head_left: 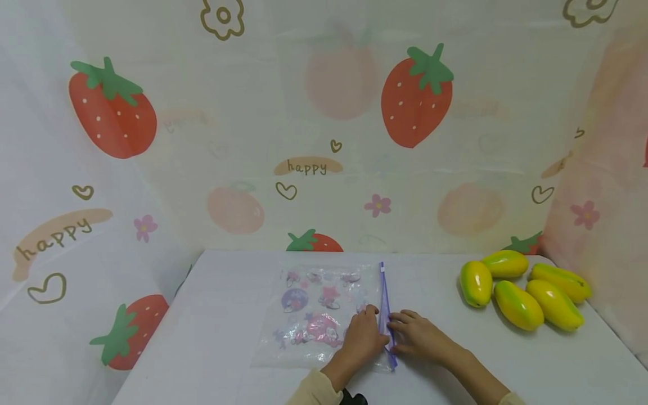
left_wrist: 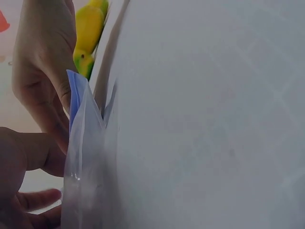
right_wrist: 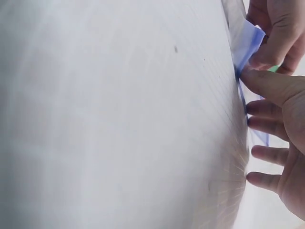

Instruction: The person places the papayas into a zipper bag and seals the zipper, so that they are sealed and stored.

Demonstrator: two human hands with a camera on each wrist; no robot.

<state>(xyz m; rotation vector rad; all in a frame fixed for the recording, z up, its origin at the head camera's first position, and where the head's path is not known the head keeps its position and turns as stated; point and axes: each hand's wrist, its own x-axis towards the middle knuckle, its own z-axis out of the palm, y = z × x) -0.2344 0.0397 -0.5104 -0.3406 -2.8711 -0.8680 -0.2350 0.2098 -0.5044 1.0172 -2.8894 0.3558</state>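
A clear zip bag [head_left: 304,351] printed with pink and purple cartoon figures lies flat on the table. Its purple zip strip [head_left: 383,292] runs along the right side, the two edges spread apart in the near half. My left hand [head_left: 360,337] rests over the bag's right part and pinches the strip's edge near its near end. From the other side my right hand [head_left: 420,337] touches the strip, thumb and spread fingers [right_wrist: 264,125] fairly straight, tips along the edge. Both thumbs come close together in the right wrist view.
Several yellow-green mangoes [head_left: 518,306] lie grouped at the back right of the white table [head_left: 217,315]. A fabric backdrop [head_left: 283,124] with strawberries stands behind and along both sides. A small black object [head_left: 354,398] shows beside the left sleeve [head_left: 315,389].
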